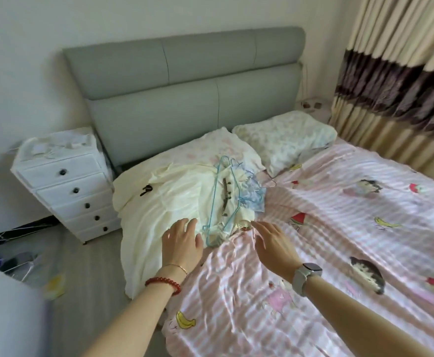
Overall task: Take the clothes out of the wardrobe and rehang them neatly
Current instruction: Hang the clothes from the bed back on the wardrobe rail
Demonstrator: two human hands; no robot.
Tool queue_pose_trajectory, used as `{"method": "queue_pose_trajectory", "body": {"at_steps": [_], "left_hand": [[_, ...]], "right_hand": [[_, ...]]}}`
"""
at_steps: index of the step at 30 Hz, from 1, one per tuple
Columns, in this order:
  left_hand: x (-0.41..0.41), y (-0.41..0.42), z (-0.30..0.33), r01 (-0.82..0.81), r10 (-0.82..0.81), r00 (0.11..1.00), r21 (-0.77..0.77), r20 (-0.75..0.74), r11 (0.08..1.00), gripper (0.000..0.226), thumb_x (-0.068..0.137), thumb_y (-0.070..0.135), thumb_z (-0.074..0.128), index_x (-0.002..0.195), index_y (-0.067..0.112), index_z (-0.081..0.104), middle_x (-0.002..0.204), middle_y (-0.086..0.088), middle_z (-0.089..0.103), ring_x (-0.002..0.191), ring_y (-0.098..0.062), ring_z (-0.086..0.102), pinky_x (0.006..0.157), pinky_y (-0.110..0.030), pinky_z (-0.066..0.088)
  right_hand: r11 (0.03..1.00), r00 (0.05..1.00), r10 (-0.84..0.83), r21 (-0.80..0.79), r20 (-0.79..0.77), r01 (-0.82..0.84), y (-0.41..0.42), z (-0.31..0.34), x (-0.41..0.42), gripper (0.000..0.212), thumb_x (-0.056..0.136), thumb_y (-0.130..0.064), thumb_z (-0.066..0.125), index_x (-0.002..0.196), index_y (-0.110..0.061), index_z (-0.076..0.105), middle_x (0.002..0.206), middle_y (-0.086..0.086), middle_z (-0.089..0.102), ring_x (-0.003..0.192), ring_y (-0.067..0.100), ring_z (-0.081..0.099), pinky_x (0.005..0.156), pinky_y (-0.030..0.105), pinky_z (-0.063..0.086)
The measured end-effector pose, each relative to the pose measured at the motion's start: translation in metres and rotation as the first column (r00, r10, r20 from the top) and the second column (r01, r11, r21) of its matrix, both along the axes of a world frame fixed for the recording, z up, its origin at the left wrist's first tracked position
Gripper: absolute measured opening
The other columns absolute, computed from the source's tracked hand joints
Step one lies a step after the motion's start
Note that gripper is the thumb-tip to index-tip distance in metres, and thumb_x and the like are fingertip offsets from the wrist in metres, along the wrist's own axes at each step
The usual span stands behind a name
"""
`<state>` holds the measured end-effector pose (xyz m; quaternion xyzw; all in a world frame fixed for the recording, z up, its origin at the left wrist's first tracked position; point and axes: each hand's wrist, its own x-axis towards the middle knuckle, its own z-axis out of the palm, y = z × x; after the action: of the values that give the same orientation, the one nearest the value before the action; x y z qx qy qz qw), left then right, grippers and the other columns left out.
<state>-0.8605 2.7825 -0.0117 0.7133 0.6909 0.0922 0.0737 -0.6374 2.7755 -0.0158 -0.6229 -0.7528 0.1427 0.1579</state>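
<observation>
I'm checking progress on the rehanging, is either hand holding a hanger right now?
No, the left hand and right hand hover open over the bed, while the blue hangers lie on the cream garment.

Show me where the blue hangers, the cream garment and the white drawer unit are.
blue hangers (214,199): head view, on a long wire side.
cream garment (164,202): head view, on its spread fabric.
white drawer unit (66,186): head view, on a drawer front.
</observation>
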Motion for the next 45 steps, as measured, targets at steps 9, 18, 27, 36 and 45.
{"method": "queue_pose_trajectory", "body": {"at_steps": [9,18,27,36,45], "left_hand": [[-0.011,0.160,-0.164,-0.002,0.078,0.975,-0.342,0.208,0.940,0.047,0.096,0.021,0.037,0.142,0.015,0.029,0.145,-0.004,0.034,0.132,-0.022,0.031,0.105,-0.034,0.032],[-0.001,0.214,-0.270,0.077,-0.071,0.997,-0.421,0.031,0.904,0.061,0.094,0.032,0.037,0.147,0.023,0.008,0.155,0.002,0.012,0.142,-0.018,0.008,0.109,-0.039,0.023],[-0.009,0.216,-0.285,0.098,-0.058,0.994,-0.521,0.093,0.848,0.057,0.094,0.030,0.037,0.146,0.030,0.013,0.153,0.012,0.017,0.143,-0.014,0.003,0.110,-0.044,0.008],[0.009,0.210,-0.218,0.116,0.003,0.959,-0.403,0.283,0.908,0.045,0.096,0.023,0.035,0.141,0.022,0.032,0.136,0.002,0.045,0.131,-0.017,0.031,0.109,-0.038,0.025],[0.032,0.230,-0.079,0.098,-0.101,0.915,0.026,0.391,0.995,0.053,0.089,0.004,0.047,0.140,0.006,0.033,0.143,-0.015,0.033,0.133,-0.031,0.030,0.104,-0.042,0.033]], "right_hand": [[0.869,0.929,-0.313,-0.455,-0.199,0.196,0.171,-0.151,-0.028,0.041,0.092,-0.005,0.033,0.131,-0.007,0.045,0.129,0.013,0.054,0.118,0.025,0.051,0.100,0.035,0.041],[0.591,0.398,-0.790,-0.755,-0.468,0.286,0.278,-0.231,-0.050,0.036,0.086,0.010,0.031,0.118,0.006,0.046,0.111,0.034,0.051,0.104,0.044,0.054,0.092,0.046,0.047],[0.516,0.155,-0.856,-0.821,-0.493,0.244,0.296,-0.230,-0.049,0.020,0.092,-0.005,0.040,0.084,-0.019,0.051,0.074,0.000,0.048,0.060,0.011,0.038,0.055,0.021,0.031],[0.883,0.664,-0.469,-0.319,-0.582,0.344,0.277,-0.147,-0.021,0.027,0.096,-0.004,0.034,0.108,-0.009,0.057,0.062,-0.010,0.039,0.054,0.004,0.034,0.053,0.018,0.028],[0.900,0.793,-0.370,0.023,-0.485,0.434,0.241,-0.013,0.051,0.029,0.094,0.000,0.036,0.114,0.001,0.056,0.069,0.008,0.046,0.066,0.022,0.043,0.062,0.029,0.030]]}}
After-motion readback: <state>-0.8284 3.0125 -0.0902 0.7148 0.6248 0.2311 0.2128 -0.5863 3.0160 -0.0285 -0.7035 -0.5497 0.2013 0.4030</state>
